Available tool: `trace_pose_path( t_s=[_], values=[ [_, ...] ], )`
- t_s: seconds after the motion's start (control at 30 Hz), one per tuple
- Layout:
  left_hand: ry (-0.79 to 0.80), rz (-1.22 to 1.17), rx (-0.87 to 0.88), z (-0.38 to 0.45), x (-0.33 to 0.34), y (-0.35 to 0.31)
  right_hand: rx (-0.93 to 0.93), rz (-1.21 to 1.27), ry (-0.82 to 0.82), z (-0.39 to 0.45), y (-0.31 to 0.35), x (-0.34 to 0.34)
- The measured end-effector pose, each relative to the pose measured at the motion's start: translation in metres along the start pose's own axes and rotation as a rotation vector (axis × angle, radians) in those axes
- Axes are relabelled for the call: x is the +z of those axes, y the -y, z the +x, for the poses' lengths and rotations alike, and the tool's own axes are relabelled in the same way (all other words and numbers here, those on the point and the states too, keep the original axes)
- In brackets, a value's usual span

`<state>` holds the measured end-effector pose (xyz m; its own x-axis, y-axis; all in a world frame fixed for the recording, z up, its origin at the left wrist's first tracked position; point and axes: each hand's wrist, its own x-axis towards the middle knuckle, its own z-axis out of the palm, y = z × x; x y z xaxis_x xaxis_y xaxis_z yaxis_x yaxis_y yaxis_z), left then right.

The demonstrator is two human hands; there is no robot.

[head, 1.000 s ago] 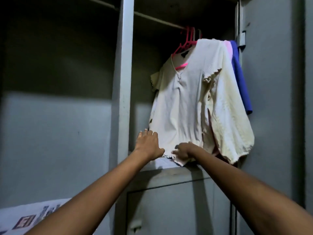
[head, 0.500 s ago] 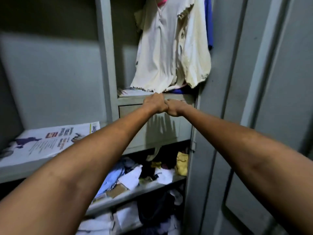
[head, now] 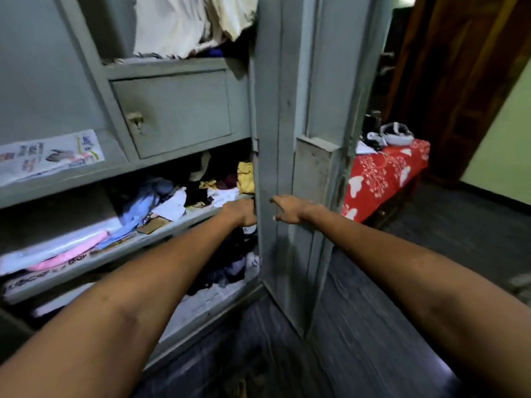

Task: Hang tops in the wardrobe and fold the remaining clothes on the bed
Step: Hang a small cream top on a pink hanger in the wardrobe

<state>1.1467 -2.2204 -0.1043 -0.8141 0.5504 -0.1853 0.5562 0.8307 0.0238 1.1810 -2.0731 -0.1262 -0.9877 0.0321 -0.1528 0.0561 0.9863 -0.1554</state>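
At frame centre, the left hand [head: 240, 211] curls round the edge of the grey wardrobe door [head: 290, 168], fingers hidden behind it; the right hand [head: 288, 209] lies flat on its face, fingers straight. Cream tops [head: 184, 24] hang upper left, above the cluttered shelf [head: 161, 234].

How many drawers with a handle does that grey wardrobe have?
1 that I can see: the drawer sits under the hanging cream tops, above the cluttered shelf. Others may be hidden outside the picture or behind the open door.
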Motion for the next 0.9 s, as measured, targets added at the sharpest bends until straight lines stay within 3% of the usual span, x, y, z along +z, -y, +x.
trace_pose_path(
  t_s=[0.17,0.37,0.63,0.9],
  values=[
    [0.142,0.068,0.185,-0.001,0.064,-0.062,0.133,0.032,0.094,-0.075,-0.056,0.059],
    [0.211,0.112,0.403,0.012,0.100,-0.166,0.379,0.131,0.092,-0.153,-0.137,0.087],
    [0.268,0.214,0.692,0.046,0.115,-0.318,0.754,0.244,0.097,-0.230,-0.248,0.106],
    [0.282,0.277,0.876,0.136,0.115,-0.453,0.991,0.308,0.056,-0.251,-0.385,0.096]
  ],
)
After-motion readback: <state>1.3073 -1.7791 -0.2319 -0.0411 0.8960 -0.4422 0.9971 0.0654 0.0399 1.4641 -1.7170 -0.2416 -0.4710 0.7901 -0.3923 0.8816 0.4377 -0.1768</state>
